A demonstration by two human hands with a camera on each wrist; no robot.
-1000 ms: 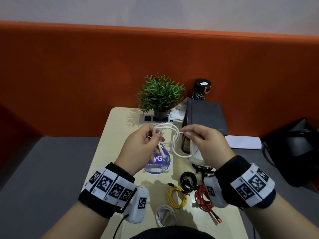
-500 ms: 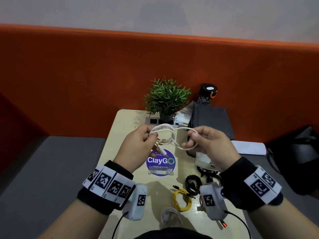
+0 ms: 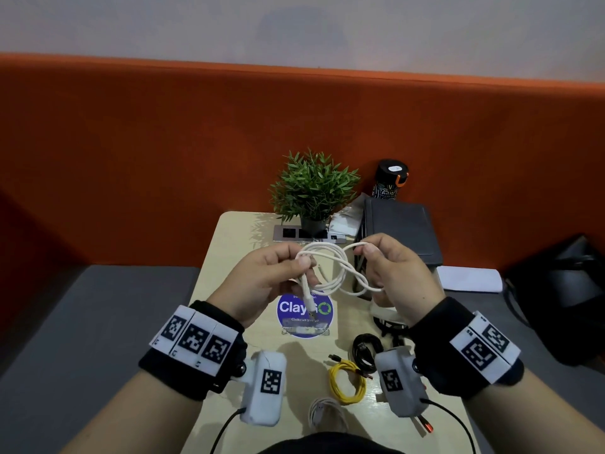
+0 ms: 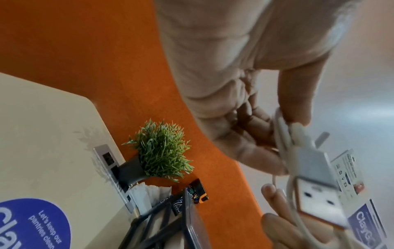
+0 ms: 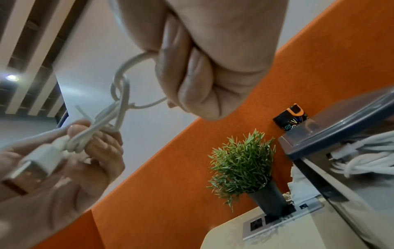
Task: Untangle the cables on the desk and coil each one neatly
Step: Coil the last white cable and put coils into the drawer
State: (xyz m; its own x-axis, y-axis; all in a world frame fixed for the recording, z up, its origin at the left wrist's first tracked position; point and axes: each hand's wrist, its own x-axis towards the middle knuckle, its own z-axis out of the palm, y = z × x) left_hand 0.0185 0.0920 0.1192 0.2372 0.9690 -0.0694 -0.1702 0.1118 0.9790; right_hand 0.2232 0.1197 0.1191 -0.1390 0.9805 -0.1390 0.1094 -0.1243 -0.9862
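The left grip (image 3: 262, 276) is pinched on a bundle of white cable (image 3: 337, 273) turns between thumb and curled fingers, and the right grip (image 3: 393, 270) is curled round a loop of the same cable, both held in the air above the desk (image 3: 229, 253). From the left grip the loops are seen to run toward 3 o'clock, straight to the right grip, so the long axis of the coil lies left to right between the two hands. A crossing of strands sits between them, somewhat nearer the left grip. The plug end (image 3: 309, 306) hangs from the left grip toward 6 o'clock, over a round blue sticker (image 3: 288, 309).

It is judged that the next move turns on that crossing: the loop in the right grip would have to be brought to the left grip's bundle.

The desk is pale, smooth and rounded at its corners. At 12 o'clock a small plastic plant (image 3: 314, 188) in a dark pot is set. The white cable is thin, round, smooth and limp, with a flat metal plug. On the desk at 6 o'clock a yellow cable (image 3: 347, 381), a black cable (image 3: 366, 352) and another white cable (image 3: 324, 417) are laid in coils, near each other.
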